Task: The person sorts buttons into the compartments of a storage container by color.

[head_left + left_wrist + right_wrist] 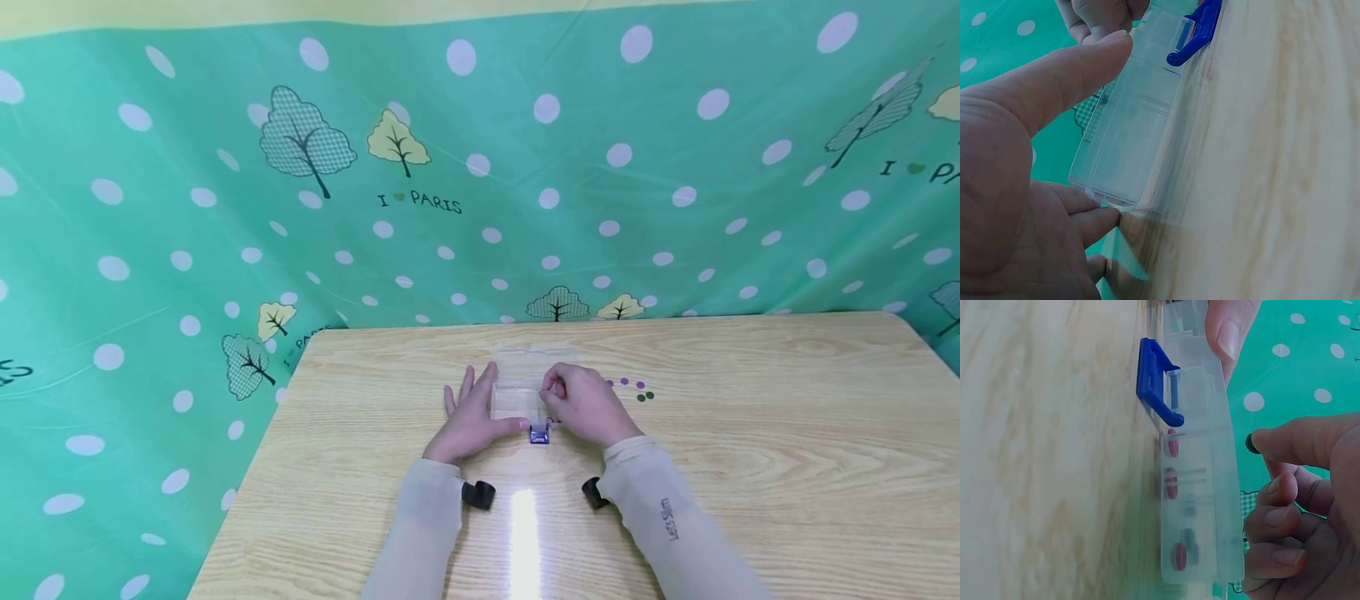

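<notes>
1 clear box (512, 403) on counter (750, 433), head view: L hand (472, 421) spread along its L side, gripping nil; R hand (588, 406) over its R part. Purple discs (625, 381) & green discs (649, 396) lie to R. L wrist: L thumb by box rim, blue latch (1207, 35) on front. R wrist: R hand pinches 1 dark disc (1249, 444) beside box; approx. 3 red discs (1180, 557) inside, hazy plastic blurs count.

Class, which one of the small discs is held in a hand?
The dark disc pinched in the right hand; the red discs sit inside the box, and the purple discs and green discs lie on the table.
</notes>
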### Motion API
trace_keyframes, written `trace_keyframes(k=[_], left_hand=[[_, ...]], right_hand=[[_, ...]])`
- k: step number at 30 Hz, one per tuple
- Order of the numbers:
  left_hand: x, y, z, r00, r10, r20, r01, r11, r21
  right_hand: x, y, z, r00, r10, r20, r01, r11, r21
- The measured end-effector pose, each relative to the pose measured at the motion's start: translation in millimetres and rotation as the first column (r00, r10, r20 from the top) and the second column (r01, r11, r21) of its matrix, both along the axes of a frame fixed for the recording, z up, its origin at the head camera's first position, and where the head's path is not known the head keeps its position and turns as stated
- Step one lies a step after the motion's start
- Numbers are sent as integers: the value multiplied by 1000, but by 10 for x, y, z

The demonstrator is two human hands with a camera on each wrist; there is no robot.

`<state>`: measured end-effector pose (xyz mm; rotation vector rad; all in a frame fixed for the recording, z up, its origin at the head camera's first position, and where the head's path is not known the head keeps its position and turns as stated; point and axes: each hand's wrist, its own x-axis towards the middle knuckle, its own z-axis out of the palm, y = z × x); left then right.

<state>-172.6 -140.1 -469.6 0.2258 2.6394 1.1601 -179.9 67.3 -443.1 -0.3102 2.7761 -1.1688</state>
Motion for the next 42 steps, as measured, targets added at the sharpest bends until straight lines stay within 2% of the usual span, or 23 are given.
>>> trace_keyframes(k=[17,32,42], left_hand=[[2,-2,5,1000,1,1,-2,1000,27],[-2,-7,-25,1000,-4,-4,4,1000,23],[7,-3,3,1000,-5,-4,5,999,32]], right_hand=[[-57,-121,12,999,32,-40,-29,998,50],[-73,-189,0,998,38,-44,-34,995,97],[-80,-191,-10,998,40,-46,-35,993,112]])
